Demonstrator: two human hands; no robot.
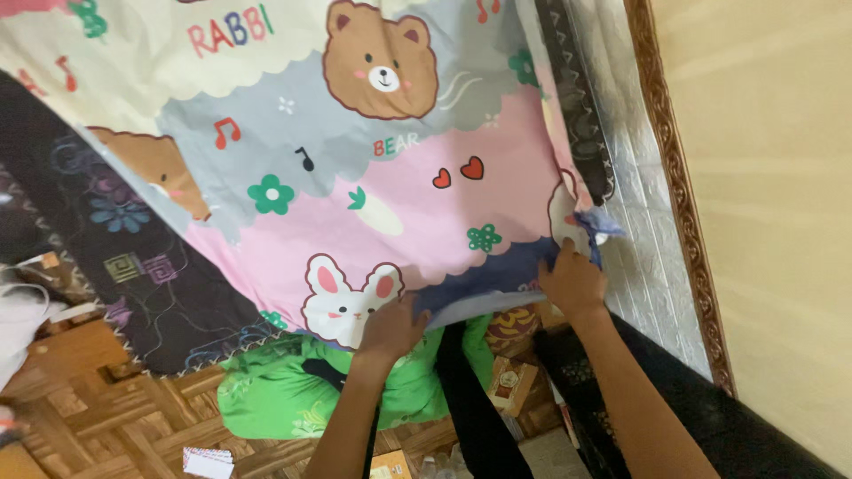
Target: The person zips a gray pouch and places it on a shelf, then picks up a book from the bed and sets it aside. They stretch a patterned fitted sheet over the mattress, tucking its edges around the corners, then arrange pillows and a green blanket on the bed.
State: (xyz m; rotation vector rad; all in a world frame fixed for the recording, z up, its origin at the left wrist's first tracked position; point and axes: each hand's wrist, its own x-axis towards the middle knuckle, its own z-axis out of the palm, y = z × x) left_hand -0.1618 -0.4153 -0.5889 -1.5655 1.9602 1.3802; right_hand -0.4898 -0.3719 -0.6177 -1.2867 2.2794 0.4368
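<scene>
A cartoon-print bed sheet (355, 151) with bears, rabbits, flowers and hearts in pink, grey and cream lies over a dark patterned mattress (124, 248). My left hand (390, 326) grips the sheet's near edge by the white rabbit print. My right hand (572, 279) pinches the sheet's corner, where blue fabric bunches at the mattress corner. Both arms reach up from the bottom of the view.
A green cloth bundle (284, 395) lies on the wooden parquet floor (98, 417) below the mattress edge. Small boxes (510, 381) and a paper packet (209, 461) sit on the floor. A silvery brick-pattern wall panel (648, 231) and a carved wooden frame (683, 204) stand at right.
</scene>
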